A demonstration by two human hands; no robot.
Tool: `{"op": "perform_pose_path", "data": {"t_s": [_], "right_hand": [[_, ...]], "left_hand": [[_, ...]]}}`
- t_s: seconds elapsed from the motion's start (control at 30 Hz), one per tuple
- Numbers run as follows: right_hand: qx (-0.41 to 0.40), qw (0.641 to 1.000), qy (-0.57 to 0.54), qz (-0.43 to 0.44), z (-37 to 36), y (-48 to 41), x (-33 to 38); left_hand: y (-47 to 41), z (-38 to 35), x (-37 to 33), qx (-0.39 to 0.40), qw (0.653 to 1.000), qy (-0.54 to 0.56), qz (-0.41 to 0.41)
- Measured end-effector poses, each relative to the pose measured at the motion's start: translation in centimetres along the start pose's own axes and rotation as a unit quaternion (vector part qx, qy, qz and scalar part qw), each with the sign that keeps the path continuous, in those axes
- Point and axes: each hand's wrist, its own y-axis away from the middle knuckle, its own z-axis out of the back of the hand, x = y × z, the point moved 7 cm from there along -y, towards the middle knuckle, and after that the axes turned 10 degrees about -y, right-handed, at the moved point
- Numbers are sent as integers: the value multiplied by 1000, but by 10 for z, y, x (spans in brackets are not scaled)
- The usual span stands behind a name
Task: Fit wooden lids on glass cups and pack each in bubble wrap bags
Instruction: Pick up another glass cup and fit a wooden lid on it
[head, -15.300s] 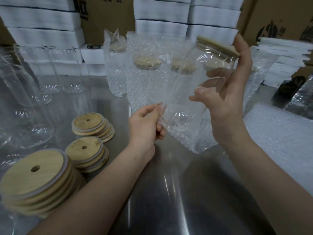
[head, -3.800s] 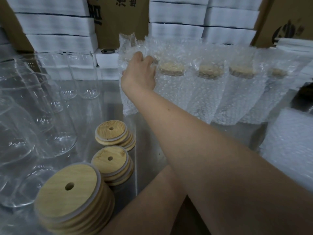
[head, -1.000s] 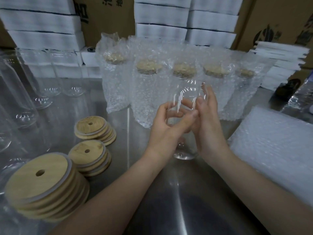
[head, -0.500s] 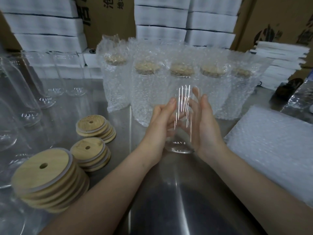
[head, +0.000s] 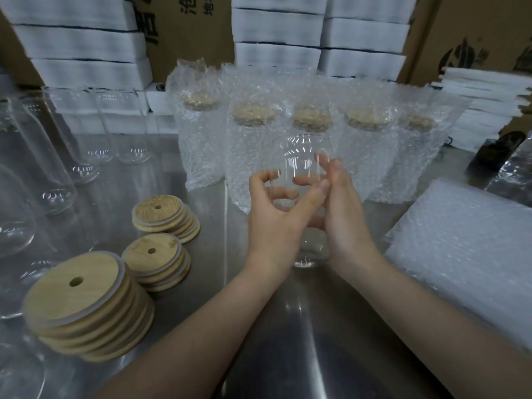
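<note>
Head view: the left hand curls its fingers round an upright glass cup, while the right hand presses flat against its other side. 3 stacks of wooden lids sit left on the metal table; 5 bagged cups stand behind.

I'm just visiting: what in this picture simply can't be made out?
Head view: glass cup, its middle hidden behind left hand and right hand.
Head view: carton print, cut off by the top edge.
Head view: dark object far right, too dim to identify.
</note>
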Motion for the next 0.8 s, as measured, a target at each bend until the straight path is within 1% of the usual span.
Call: {"op": "perform_pose_path", "data": {"t_s": [0.1,0.23,0.33,0.47,0.57,0.67,0.73,0.8], "right_hand": [[-4,1000,1,18,0,1,6],[-27,999,17,37,7,-2,12],[-40,999,1,30,10,-4,11],[-30,999,-23,20,10,-4,12],[-7,999,-50,2,7,-1,13],[40,994,-87,-50,-2,1,9],[84,989,-94,-82,-10,3,7],[121,982,-102,-106,-15,5,6]], "left_hand": [[0,3,1,10,999,38,-12],[-3,5,4,51,995,85,-3],[-6,5,8,75,993,94,11],[-7,3,9,102,990,89,24],[-7,3,11,115,987,100,46],[-4,0,9,118,969,195,90],[-6,1,6,113,972,191,78],[-6,4,6,94,981,161,63]]}}
